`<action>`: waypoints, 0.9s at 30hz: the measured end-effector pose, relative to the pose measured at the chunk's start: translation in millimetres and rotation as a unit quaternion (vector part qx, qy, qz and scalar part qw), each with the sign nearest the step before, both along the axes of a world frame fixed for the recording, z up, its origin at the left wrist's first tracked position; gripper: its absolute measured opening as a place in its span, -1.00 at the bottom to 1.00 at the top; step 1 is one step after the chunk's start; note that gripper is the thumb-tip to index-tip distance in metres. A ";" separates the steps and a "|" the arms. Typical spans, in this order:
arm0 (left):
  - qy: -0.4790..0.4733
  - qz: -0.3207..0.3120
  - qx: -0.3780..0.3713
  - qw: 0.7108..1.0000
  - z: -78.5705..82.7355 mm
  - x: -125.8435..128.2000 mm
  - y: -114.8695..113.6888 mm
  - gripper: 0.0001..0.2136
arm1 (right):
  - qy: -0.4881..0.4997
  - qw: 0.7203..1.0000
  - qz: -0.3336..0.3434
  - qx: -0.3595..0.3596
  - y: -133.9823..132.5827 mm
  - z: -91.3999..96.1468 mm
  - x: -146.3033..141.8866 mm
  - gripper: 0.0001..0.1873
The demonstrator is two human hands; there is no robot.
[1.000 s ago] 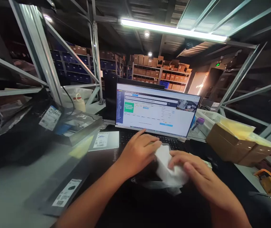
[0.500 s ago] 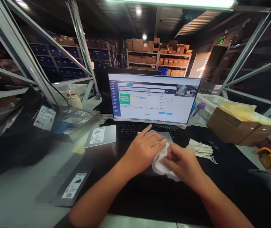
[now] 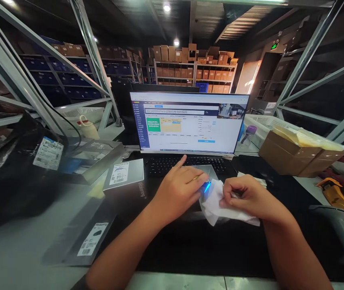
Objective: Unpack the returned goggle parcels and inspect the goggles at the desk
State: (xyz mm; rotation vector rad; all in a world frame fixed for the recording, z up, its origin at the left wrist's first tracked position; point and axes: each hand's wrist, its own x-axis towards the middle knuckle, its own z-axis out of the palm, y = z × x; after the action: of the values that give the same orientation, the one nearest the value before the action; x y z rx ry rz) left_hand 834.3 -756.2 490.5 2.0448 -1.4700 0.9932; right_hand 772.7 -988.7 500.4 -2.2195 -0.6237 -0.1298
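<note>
My left hand rests on the black desk mat in front of the keyboard, fingers curled with the index finger pointing forward. A small blue-lit object shows at its fingertips; I cannot make out what it is. My right hand pinches a crumpled white cloth that lies between the two hands and touches the left fingers. Behind them a lit monitor shows a web form.
Grey flat boxes with labels lie at the left, beside a black bag with a label. An open cardboard box with yellow sheets stands at the right, an orange tool near it. Metal racking surrounds the desk.
The view has tilted down and settled. My right hand moved right, pulling the white cloth out flatter. A blue glow now shows at my left fingertips.
</note>
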 end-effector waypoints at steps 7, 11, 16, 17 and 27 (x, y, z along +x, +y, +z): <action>-0.045 0.007 0.021 0.999 -5.8 1.1 -5.7 -0.82 | -0.091 0.986 -0.138 0.007 35.3 -14.5 0.5 -0.87; 0.036 -0.003 0.001 0.999 0.8 6.8 6.9 -0.75 | -0.028 1.000 0.000 -0.006 6.8 -2.2 2.9 -0.82; 0.056 -0.027 -0.007 0.998 0.8 6.3 9.3 -0.71 | 0.008 1.000 0.005 -0.017 -0.6 2.0 -2.4 -0.72; 0.045 -0.033 -0.001 0.998 -1.1 4.7 6.5 -0.73 | 0.000 1.000 -0.017 -0.026 6.6 -0.7 -4.5 -0.73; -0.010 0.057 -0.077 0.995 -8.3 -0.8 -1.0 -0.51 | -0.092 0.980 -0.133 0.117 27.8 -12.8 -6.0 -0.72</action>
State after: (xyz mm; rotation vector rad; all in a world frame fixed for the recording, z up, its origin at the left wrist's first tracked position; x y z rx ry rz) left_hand 833.5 -757.2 482.2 2.0309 -1.2557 1.1370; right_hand 766.7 -960.9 487.6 -2.0639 -0.3826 -0.5240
